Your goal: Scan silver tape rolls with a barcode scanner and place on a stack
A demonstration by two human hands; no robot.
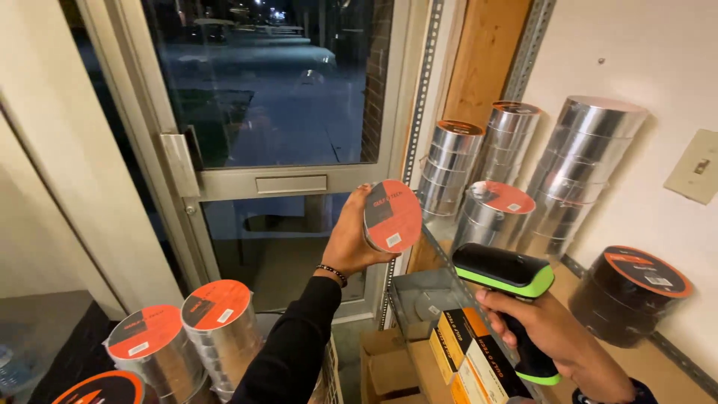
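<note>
My left hand holds up a roll of silver tape, its round red and black label turned toward me. My right hand grips a black and green handheld scanner by its handle, the scanner's head just below and to the right of the roll. Hand and scanner hover over the wooden shelf.
Stacks of silver tape rolls lie on the shelf against the wall, with a black stack at right. More silver rolls stand at lower left. Orange and black boxes sit below. A glass door is ahead.
</note>
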